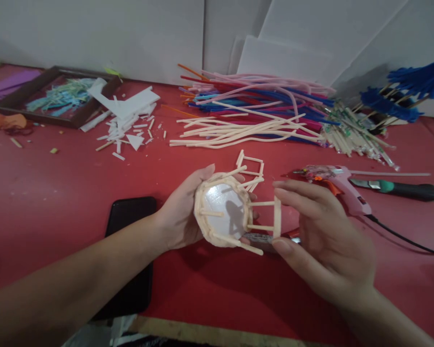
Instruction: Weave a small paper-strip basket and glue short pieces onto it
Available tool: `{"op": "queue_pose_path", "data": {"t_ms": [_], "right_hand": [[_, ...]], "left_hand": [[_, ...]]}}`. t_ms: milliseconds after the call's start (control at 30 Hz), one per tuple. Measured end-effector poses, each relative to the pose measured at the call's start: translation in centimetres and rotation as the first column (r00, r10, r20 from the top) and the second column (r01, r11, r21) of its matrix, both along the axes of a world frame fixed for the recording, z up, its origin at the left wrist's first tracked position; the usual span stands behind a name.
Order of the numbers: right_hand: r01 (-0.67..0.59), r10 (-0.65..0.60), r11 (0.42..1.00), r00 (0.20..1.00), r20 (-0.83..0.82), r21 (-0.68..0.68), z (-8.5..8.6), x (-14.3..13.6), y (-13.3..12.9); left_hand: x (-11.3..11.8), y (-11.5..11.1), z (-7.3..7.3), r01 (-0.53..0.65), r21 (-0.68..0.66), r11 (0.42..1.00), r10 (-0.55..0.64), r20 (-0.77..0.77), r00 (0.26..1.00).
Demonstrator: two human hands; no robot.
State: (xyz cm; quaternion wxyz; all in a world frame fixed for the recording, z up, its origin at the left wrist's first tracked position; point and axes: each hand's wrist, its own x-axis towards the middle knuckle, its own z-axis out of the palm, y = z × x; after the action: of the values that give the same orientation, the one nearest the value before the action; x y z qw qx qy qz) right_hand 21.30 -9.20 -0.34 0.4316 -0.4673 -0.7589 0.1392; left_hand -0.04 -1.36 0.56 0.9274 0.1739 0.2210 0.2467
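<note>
My left hand point(183, 209) is closed around a small round craft piece point(222, 207), which has a white disc inside a cream, textured rim. Several thin pale sticks stand up from that rim. At its right side, two of these sticks meet a short crosswise stick point(277, 217). My right hand point(329, 236) pinches that short stick by its ends, between thumb and fingertips. Whether the stick is fixed to the other two or only touching them, I cannot tell. Just behind the round piece lies a small frame of pale sticks point(253, 166).
A pink glue gun point(349, 188) and a green-black cutter point(401, 188) lie at the right. Behind are coloured pipe cleaners point(260, 96) and wrapped sticks point(358, 127). White scraps point(130, 111), a brown tray point(32, 115) and a black phone point(132, 274) are on the left.
</note>
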Motion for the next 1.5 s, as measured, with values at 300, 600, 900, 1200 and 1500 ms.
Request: {"op": "queue_pose_path", "data": {"t_ms": [300,600,900,1200,1500], "right_hand": [[0.021,-0.020,0.993,1.000,-0.015,0.116,-0.2,0.1,-0.2],[0.046,-0.067,0.977,0.993,0.096,0.210,0.1,0.1,-0.6],[0.067,-0.114,0.929,0.988,0.109,0.365,0.0,-0.3,-0.1],[0.025,-0.108,0.900,0.980,0.167,0.436,0.1,-0.2,0.2],[0.034,-0.101,0.918,0.983,0.151,0.394,0.1,-0.3,0.1]], "left_hand": [[0.7,-0.1,0.8,-0.110,-0.083,0.990,0.095,-0.166,0.982],[1.6,0.1,2.3,-0.219,-0.149,0.964,0.152,-0.366,0.918],[1.5,0.0,2.1,-0.202,-0.140,0.969,0.154,-0.298,0.942],[0.7,0.2,0.7,-0.110,-0.101,0.989,0.096,-0.132,0.987],[0.2,0.3,0.3,0.005,-0.047,0.999,-0.006,-0.029,1.000]]}}
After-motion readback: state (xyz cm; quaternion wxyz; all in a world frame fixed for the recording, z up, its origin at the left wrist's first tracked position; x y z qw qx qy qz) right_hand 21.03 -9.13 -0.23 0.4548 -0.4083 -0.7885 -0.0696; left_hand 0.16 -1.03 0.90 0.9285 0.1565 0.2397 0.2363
